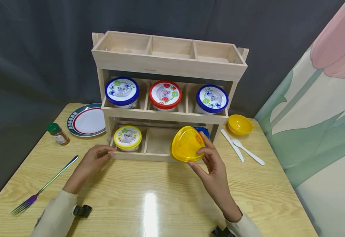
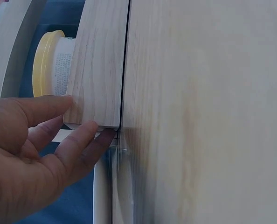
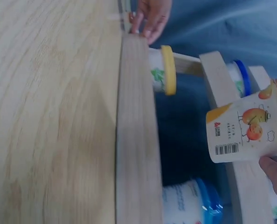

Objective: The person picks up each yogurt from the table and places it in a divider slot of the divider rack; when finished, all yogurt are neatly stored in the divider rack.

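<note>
My right hand (image 1: 215,168) holds a pudding-type tub (image 3: 243,126) by its yellow lid end, thumb on one side and fingers on the other. Its yellow lid (image 1: 187,144) faces up in the head view, in front of the lower shelf's middle and right compartments. Orange fruit cartoons and a barcode mark its side in the right wrist view. At the wooden rack's (image 1: 148,158) lower left corner, my left hand (image 1: 93,161) touches the wood with its fingertips. Beside it sits a yellow-lidded tub (image 1: 128,138). A blue-lidded tub (image 3: 194,203) stands in the lower right compartment, partly hidden.
The middle shelf bears blue-lidded tubs (image 1: 122,91) at both ends and a red-lidded tub (image 1: 165,95) between. Left lie a plate (image 1: 89,120), spice jar (image 1: 58,134) and fork (image 1: 45,186). Right are a yellow bowl (image 1: 240,125), white knife (image 1: 233,145) and white fork (image 1: 247,151).
</note>
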`<state>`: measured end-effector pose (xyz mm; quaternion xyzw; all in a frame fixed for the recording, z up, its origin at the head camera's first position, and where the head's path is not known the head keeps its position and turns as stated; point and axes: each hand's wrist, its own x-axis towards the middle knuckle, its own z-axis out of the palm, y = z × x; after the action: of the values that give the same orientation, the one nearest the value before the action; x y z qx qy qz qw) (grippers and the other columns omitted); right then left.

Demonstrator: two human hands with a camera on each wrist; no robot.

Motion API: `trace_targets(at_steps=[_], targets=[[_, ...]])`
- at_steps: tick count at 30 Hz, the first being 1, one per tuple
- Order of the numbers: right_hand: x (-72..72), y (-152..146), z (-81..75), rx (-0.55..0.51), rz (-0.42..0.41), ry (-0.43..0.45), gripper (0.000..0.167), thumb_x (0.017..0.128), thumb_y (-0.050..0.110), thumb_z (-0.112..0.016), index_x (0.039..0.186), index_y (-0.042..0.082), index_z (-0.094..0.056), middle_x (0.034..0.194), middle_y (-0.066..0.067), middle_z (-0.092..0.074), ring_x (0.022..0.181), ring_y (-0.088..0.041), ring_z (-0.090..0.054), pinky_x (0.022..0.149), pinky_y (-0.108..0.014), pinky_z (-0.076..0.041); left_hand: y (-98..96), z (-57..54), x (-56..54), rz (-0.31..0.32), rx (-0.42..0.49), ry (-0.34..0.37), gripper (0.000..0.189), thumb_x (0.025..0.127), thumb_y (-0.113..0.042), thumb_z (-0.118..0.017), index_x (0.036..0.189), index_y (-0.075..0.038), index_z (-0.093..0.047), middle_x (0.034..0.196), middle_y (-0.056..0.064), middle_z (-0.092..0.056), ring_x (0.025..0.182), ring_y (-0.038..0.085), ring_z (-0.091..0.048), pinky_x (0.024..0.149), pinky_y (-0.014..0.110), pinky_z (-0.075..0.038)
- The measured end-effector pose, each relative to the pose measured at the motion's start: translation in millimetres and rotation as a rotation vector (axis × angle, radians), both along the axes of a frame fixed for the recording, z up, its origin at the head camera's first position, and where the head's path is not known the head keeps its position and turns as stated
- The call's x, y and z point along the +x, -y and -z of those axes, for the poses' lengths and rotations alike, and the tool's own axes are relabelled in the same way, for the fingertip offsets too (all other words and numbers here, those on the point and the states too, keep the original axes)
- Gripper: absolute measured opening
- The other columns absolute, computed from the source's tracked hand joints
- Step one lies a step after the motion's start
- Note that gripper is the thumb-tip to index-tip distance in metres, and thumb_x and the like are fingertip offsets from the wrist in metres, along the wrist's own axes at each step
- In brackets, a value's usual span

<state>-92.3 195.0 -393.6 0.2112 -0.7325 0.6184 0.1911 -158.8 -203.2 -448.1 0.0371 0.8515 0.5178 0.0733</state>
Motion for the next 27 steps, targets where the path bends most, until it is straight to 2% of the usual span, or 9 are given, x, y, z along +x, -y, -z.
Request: trace_targets(at_steps=[9,14,18,21,23,27], targets=[[-31.5,23,18.5,0.028,-0.037,0.062,0.027,0.095,-0.018,-0.072,0.114,-0.005,-0.056,0.174,-0.013,-0.035,0.153,-0.038,-0.045,0.115,-0.029,-0.049,2.7,3.1,-0.2,-0.017,-0.011,0.021,0.029,0.112,-0.011,-0.061,0.132,0.008,-0.069,0.146,0.034,-0.049,0.141,0.055,-0.046,0.117,0.068,-0.044],[-44.3,30,28.0,0.032,-0.046,0.099,0.026,0.097,-0.014,-0.073,0.115,-0.005,-0.056,0.174,-0.016,-0.035,0.152,-0.041,-0.045,0.115,-0.028,-0.05,3.1,3.2,0.4,-0.022,-0.006,0.022,0.03,0.113,-0.012,-0.061,0.133,0.008,-0.068,0.146,0.033,-0.049,0.141,0.055,-0.047,0.116,0.068,-0.045],[-52.9,34,35.2,0.058,-0.002,0.138,0.026,0.097,-0.01,-0.076,0.115,-0.002,-0.059,0.171,-0.017,-0.04,0.15,-0.042,-0.048,0.112,-0.026,-0.051,2.0,3.2,-0.8,-0.018,0.0,0.014,0.029,0.112,-0.011,-0.061,0.132,0.008,-0.069,0.145,0.032,-0.049,0.141,0.054,-0.047,0.116,0.068,-0.045],[-59.7,38,38.5,0.094,0.028,0.172,0.026,0.097,-0.004,-0.079,0.115,0.0,-0.06,0.169,-0.018,-0.042,0.149,-0.041,-0.05,0.111,-0.033,-0.055,0.7,2.9,-1.4,-0.019,0.001,0.013,0.028,0.112,-0.009,-0.061,0.132,0.009,-0.069,0.144,0.032,-0.049,0.14,0.054,-0.048,0.117,0.067,-0.045],[-63.9,41,39.7,0.118,0.037,0.191,0.027,0.097,-0.001,-0.08,0.115,0.002,-0.061,0.169,-0.019,-0.043,0.148,-0.042,-0.051,0.11,-0.042,-0.056,0.2,2.5,-1.7,-0.02,-0.004,0.007,0.028,0.112,-0.009,-0.061,0.132,0.009,-0.069,0.143,0.032,-0.05,0.14,0.054,-0.048,0.116,0.067,-0.045],[-70.0,46,40.8,0.127,0.033,0.222,0.027,0.096,-0.001,-0.08,0.115,0.001,-0.061,0.167,-0.022,-0.043,0.145,-0.044,-0.053,0.108,-0.057,-0.057,0.3,2.6,-2.1,-0.003,-0.003,-0.037,0.026,0.112,-0.006,-0.061,0.13,0.011,-0.069,0.141,0.033,-0.053,0.137,0.052,-0.051,0.115,0.066,-0.047]])
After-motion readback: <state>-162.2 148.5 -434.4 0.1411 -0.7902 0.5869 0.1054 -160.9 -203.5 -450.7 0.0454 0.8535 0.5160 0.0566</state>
